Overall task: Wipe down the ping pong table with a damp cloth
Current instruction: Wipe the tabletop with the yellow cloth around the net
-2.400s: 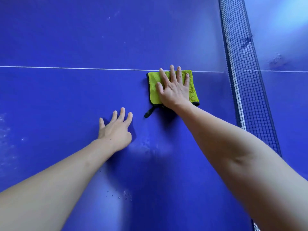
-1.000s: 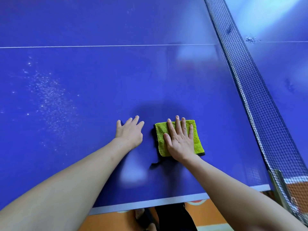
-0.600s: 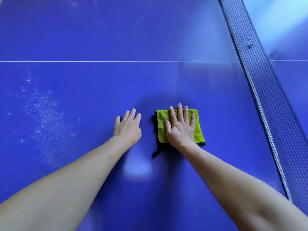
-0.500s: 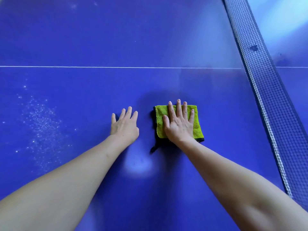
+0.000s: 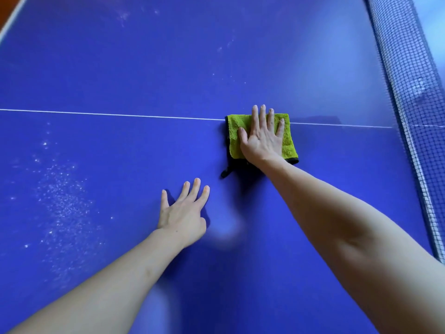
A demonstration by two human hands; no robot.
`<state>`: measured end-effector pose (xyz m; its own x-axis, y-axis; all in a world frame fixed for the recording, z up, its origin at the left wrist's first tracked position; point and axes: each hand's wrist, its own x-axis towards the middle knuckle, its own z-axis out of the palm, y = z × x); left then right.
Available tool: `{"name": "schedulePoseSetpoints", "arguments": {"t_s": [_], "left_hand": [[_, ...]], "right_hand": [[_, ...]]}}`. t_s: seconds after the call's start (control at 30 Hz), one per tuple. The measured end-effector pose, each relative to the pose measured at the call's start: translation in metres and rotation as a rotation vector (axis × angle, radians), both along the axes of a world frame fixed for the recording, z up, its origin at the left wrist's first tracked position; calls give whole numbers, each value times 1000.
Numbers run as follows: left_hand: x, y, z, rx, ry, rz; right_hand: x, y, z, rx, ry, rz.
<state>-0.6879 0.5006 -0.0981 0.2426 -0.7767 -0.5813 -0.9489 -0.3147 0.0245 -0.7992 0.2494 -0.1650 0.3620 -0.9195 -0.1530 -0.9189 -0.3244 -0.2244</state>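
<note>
The blue ping pong table point(image 5: 120, 68) fills the view. A folded yellow-green cloth point(image 5: 233, 131) with a black edge and loop lies on the white centre line point(image 5: 108, 114), right of the middle. My right hand point(image 5: 262, 138) presses flat on the cloth, fingers straight and pointing away from me. My left hand point(image 5: 184, 214) rests flat on the bare table, nearer to me and left of the cloth, fingers spread.
The black net point(image 5: 407, 92) runs along the right side, with the other half of the table beyond it. A patch of white specks point(image 5: 62, 203) covers the table at the left. The table's far left corner point(image 5: 9, 22) shows at top left.
My right hand has pushed the cloth away from me, up to the white centre line. My left hand has stayed flat on the table, now well behind the cloth.
</note>
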Motion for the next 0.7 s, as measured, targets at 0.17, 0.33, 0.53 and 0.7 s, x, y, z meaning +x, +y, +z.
{"name": "schedulePoseSetpoints", "arguments": {"t_s": [0.17,0.33,0.53,0.7], "left_hand": [[4,-9,10,50,-16,-22],[5,-17,19,96,-31,-51],[18,44,14,-92,24,-110],[20,98,14,-169,3,-92]], "right_hand": [[-10,22,-1,5,4,19],[-34,103,-2,-27,-10,58],[-71,249,0,-7,-19,43],[-88,364,1,-14,-3,21]]}}
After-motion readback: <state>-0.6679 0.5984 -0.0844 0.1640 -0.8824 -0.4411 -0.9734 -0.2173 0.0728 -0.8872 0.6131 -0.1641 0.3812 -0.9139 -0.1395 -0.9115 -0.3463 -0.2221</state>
